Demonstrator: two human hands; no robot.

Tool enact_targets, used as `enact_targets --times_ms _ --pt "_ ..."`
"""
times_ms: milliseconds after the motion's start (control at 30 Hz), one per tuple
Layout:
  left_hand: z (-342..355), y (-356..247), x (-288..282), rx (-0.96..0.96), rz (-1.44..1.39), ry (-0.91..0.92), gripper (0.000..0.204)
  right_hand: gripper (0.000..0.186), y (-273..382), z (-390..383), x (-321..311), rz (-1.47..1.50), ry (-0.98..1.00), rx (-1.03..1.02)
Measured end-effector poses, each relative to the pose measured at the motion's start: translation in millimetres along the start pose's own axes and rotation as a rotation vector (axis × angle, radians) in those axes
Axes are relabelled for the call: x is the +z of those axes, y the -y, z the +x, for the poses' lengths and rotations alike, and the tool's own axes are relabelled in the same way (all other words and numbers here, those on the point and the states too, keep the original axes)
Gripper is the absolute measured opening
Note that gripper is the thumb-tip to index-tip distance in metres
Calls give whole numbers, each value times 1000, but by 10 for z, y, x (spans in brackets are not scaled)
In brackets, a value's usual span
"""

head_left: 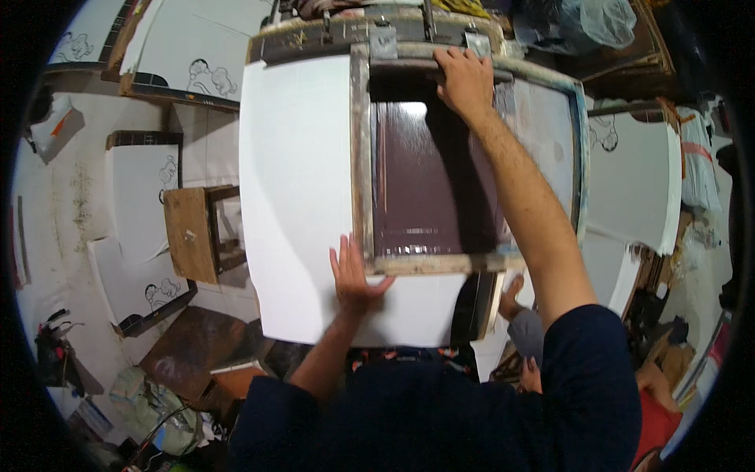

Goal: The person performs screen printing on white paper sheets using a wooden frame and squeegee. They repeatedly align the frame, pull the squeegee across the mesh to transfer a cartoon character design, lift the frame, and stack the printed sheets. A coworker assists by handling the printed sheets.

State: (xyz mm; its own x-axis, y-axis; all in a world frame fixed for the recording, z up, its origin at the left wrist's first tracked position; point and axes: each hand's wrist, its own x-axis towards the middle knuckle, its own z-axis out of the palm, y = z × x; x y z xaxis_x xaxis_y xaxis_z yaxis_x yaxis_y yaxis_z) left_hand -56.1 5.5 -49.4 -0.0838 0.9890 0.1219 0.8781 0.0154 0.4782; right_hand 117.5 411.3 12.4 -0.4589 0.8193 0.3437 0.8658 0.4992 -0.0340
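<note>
Pale tiles floor (79,204) the cluttered room, with a wooden stool (189,236) at 9 o'clock and boards bearing line drawings lying past it. Another drawn-on board (161,59) is at 10 to 11 o'clock, and one more, a pale board (629,177), at nearly 3. Clear plastic (602,23) is bunched up between 1 and 2 o'clock, a greenish sack (149,405) slumps near 8, and someone in a red garment (659,417) shows at 4.

Centrally, a white sheet (295,157) is spread out, with a worn dark bar (303,46) along its 12 o'clock edge. Over the sheet, toward 2 o'clock, is the wooden frame (360,157) with a glossy maroon panel (409,173); whether it lies quite flat I cannot tell. Two metal plates sit by its far rail, one plate (384,41) at its 11 o'clock, the other (476,42) at its 12.

Between them the right hand (465,82) grasps that far rail, fingers curled over it, the forearm crossing the panel from 5 o'clock. At the frame's 7 to 8 o'clock corner the left hand (358,275) is released, fingers spread, thumb just beside the near rail; contact with the frame is uncertain.
</note>
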Motion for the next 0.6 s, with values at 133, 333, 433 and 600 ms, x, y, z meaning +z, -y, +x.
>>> enact_targets --times_ms 133,333,433,600 --pt "8 16 17 10 -18 -13 118 48 238 -677 -296 28 137 29" --pt "-1 15 25 8 -2 -22 117 53 853 -2079 -926 84 250 101" --pt "-6 14 26 -25 -7 6 118 50 1095 -2606 -1184 121 242 108" --pt "-10 -1 20 -28 -70 -5 119 61 1135 -2836 -1182 162 226 114"
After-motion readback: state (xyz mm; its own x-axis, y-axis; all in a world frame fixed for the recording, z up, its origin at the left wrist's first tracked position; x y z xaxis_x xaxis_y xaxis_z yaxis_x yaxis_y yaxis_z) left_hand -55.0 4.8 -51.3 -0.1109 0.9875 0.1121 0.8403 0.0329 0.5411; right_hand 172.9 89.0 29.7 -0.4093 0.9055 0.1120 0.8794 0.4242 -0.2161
